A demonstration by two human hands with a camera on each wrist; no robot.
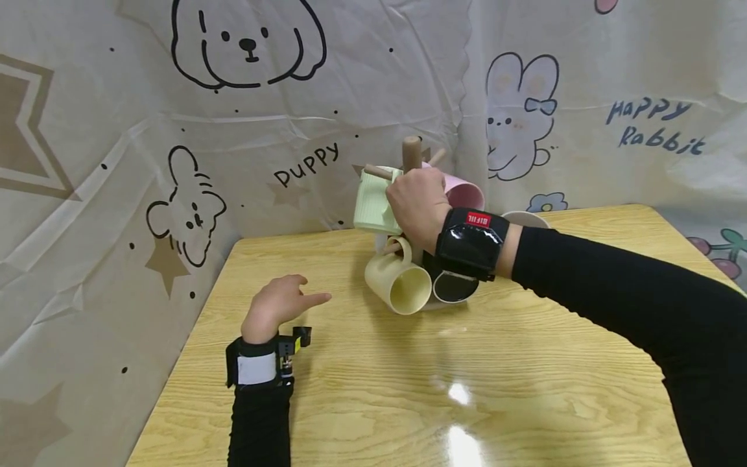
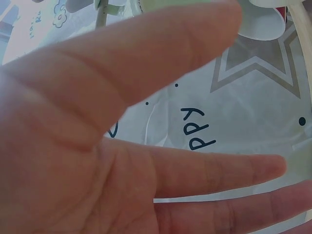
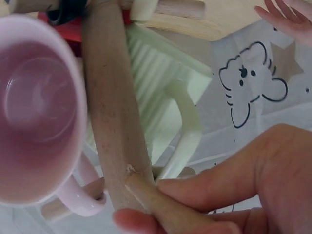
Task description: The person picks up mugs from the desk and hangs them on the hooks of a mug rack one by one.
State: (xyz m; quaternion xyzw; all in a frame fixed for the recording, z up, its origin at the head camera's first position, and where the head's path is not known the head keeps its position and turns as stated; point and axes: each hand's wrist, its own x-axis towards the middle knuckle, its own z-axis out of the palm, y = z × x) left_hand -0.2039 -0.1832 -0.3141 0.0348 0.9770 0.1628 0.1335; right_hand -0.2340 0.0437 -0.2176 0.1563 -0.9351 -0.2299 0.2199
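A wooden mug tree (image 1: 412, 152) stands toward the back of the table, hung with mugs. My right hand (image 1: 420, 202) is at its upper part; the right wrist view shows thumb and fingers pinching one of its wooden pegs (image 3: 163, 204). A ribbed light-green mug (image 1: 375, 201) hangs just left of that hand, and a pink mug (image 3: 36, 112) on the other side. Lower down are a pale-yellow mug (image 1: 403, 282) and a black mug (image 1: 455, 287), mouths outward. My left hand (image 1: 279, 305) hovers left of the tree, fingers extended, holding nothing.
Behind the right wrist shows a white rim (image 1: 525, 219). The wooden table (image 1: 362, 402) reaches back to a printed cloth (image 1: 362, 78) hanging behind and at the left. My right forearm (image 1: 607, 298) crosses over the table's right side.
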